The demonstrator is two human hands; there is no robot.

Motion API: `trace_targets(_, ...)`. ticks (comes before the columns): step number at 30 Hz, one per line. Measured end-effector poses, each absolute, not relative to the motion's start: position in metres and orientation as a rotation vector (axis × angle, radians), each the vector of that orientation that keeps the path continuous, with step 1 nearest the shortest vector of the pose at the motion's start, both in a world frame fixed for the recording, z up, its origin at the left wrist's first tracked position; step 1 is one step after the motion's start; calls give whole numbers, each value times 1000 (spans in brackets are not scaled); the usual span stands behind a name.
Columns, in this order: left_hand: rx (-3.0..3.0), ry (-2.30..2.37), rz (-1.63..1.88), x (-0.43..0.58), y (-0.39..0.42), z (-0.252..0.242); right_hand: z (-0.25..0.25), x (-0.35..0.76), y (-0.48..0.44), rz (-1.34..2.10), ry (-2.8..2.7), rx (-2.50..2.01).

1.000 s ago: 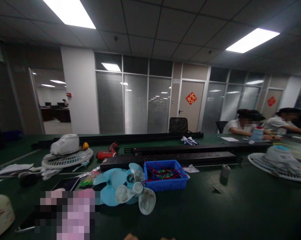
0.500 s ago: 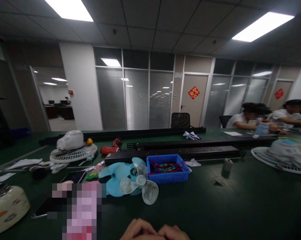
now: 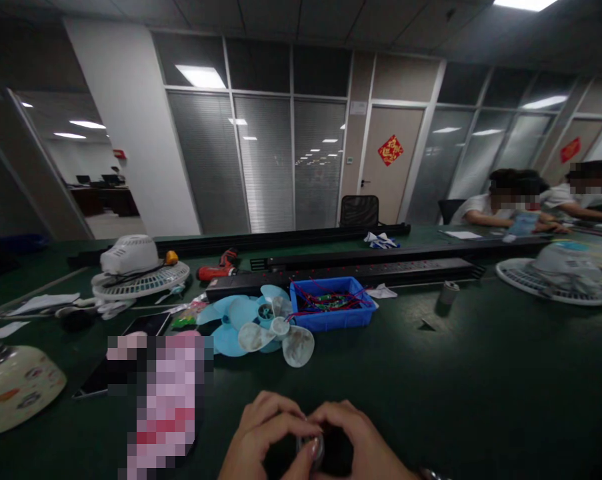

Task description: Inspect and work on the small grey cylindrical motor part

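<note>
Holding a small round shiny piece low over the green tabletop, not yet set down

The left hand pinches the piece between thumb and fingers. The right hand arches in from the other side, its fingers bent and their tips meeting the left hand's beside the piece; whether they grip it or only steady it, I cannot tell. The piece sits between the two hands at the near edge of the view, mostly covered by the fingers, so its exact kind is unclear.

Judging by this, the handling is partway: the piece has been picked up, but it is neither released nor visibly joined to anything. Whether anything on it has been finished is hidden by the fingers.

Beyond the hands, some parts lie loose. Light blue fan blades overlap a greyish-white fan blade, beside a blue plastic bin holding tangled wires. A metal cylinder stands alone to the right, apart from the hands. A white fan motor housing rests on its grille at the left, near a red cordless drill that neither hand touches.
</note>
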State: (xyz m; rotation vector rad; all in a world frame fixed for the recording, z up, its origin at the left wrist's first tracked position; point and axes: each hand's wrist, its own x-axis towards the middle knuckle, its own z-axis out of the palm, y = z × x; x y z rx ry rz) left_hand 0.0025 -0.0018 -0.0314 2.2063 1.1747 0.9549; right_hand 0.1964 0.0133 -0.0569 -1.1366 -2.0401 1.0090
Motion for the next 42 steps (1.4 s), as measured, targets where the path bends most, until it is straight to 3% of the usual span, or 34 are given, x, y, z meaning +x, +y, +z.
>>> trace_targets(10, 2154, 1192, 1262, 1, -22, -16, -39, 198, 4, 1058, -2030, -1089)
trace_targets(25, 2184, 1491, 732, -14, -16, -46, -35, 203, 11, 1104, -2036, -1076)
trace_targets(31, 2188, 1520, 744, -18, -9, -41, -34, 204, 10, 1108, -2037, -1068)
trace_targets(37, 2106, 1534, 1137, -14, 1, -24, -34, 204, 11, 1111, -2047, -1048)
trace_targets(42, 2196, 1370, 941, 2, 0, -17, -37, 204, 13, 1071, -2067, -988)
